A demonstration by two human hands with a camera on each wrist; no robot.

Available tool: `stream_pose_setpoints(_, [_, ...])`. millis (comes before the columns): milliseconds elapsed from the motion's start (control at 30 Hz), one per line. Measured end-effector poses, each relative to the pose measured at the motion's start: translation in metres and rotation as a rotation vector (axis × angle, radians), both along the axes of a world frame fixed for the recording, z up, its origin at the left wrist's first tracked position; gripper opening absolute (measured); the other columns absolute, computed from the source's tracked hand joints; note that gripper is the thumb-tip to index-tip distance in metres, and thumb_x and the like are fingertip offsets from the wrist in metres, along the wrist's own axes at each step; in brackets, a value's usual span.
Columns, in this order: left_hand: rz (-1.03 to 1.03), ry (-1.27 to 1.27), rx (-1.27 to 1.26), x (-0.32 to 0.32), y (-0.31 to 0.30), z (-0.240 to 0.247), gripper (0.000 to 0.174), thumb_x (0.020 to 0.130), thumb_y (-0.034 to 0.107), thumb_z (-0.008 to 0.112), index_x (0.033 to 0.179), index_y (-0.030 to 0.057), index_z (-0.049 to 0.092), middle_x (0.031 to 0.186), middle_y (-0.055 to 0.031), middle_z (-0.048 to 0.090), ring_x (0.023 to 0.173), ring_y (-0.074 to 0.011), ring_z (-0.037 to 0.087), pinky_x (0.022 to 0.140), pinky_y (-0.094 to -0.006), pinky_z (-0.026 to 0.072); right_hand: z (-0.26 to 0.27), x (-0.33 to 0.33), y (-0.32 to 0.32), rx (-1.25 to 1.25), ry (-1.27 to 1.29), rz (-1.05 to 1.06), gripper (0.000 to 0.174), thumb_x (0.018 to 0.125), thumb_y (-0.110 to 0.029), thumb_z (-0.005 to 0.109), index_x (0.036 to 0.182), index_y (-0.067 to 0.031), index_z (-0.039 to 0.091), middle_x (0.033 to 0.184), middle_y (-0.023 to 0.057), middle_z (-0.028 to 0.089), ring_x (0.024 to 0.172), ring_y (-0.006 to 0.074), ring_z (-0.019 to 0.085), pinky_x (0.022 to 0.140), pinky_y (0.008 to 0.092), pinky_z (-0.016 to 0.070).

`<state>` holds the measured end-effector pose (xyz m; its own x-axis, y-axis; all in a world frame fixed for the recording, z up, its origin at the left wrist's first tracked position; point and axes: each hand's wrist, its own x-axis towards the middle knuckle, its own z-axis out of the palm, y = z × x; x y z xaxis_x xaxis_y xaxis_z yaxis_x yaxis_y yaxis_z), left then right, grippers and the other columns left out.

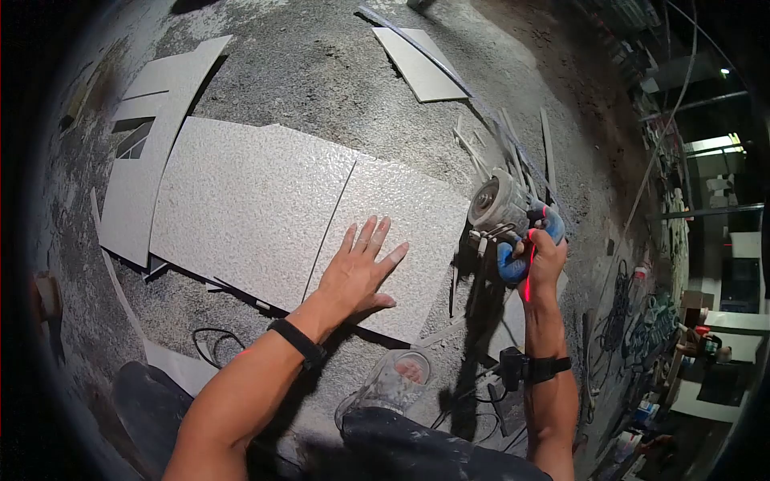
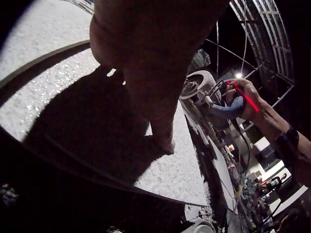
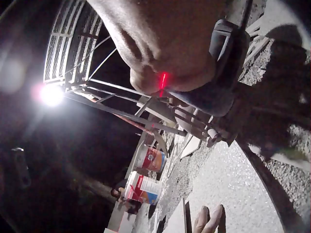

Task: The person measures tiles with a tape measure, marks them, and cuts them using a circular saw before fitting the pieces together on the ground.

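Note:
A pale speckled slab (image 1: 249, 192) lies on the rough ground, with a second slab piece (image 1: 401, 208) against its right side along a dark line. My left hand (image 1: 357, 272) rests on the right piece, fingers spread. In the left wrist view the left hand (image 2: 150, 63) looms dark over the slab. My right hand (image 1: 545, 260) grips the blue handle of a dusty power tool (image 1: 499, 200), held just past the slab's right edge, its round disc facing the slab. A red light line crosses that hand (image 3: 165, 63) in the right wrist view.
A cut slab with a notch (image 1: 136, 192) lies at the left, a pointed offcut (image 1: 421, 64) at the top. Thin strips (image 1: 548, 148) and a long straight bar (image 1: 473, 100) lie beyond the tool. Cables (image 1: 216, 345) and a dusty shoe (image 1: 397, 381) are near. Buckets (image 3: 143, 188) stand farther off.

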<state>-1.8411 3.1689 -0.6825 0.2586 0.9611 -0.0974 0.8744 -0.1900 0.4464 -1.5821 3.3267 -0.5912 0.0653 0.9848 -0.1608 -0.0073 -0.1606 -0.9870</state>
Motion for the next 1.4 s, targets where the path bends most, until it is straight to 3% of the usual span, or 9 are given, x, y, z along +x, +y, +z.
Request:
stream_pose_setpoints(633, [-0.002,0.012,0.016,-0.001,-0.001,-0.002,0.101,0.073,0.056,0.08,0.155,0.0199,0.033,0.161,-0.0274,0.02,0.15,-0.0453,0.02,0.121,-0.0576,0.0202,0.001,-0.005,-0.003,0.001,-0.004,0.019,0.034,0.083,0.002,0.053,0.116,0.0013,0.059,0.077,0.0015,0.052,0.053,0.0123,0.05,0.048,0.0279,0.0445])
stream_pose_setpoints(900, [-0.007,0.026,0.013,-0.001,-0.001,-0.003,0.101,0.073,0.056,0.08,0.156,0.0197,0.032,0.162,-0.0271,0.02,0.149,-0.0449,0.021,0.121,-0.0576,0.0204,0.0,-0.005,-0.003,-0.021,-0.013,0.01,0.013,0.083,-0.001,0.056,0.095,-0.0058,0.054,0.069,0.0025,0.053,0.05,0.0144,0.051,0.047,0.0313,0.0452])
stream_pose_setpoints(1233, [-0.005,0.031,0.024,-0.001,-0.001,-0.005,0.102,0.073,0.059,0.079,0.156,0.0201,0.032,0.162,-0.0269,0.02,0.149,-0.0443,0.021,0.121,-0.0571,0.0208,0.0,-0.001,-0.012,-0.023,-0.033,0.012,0.014,0.083,0.0,0.057,0.096,-0.0041,0.054,0.071,0.0029,0.055,0.05,0.0136,0.051,0.047,0.0298,0.0451])
stream_pose_setpoints(1400, [-0.005,0.037,0.022,-0.001,-0.001,-0.002,0.101,0.073,0.058,0.079,0.155,0.0204,0.033,0.162,-0.0264,0.021,0.149,-0.0441,0.021,0.121,-0.0569,0.0207,0.004,-0.009,-0.016,-0.008,-0.027,0.049,0.027,0.082,0.0,0.057,0.11,-0.0006,0.058,0.07,0.0017,0.052,0.051,0.0127,0.051,0.046,0.0293,0.0446])
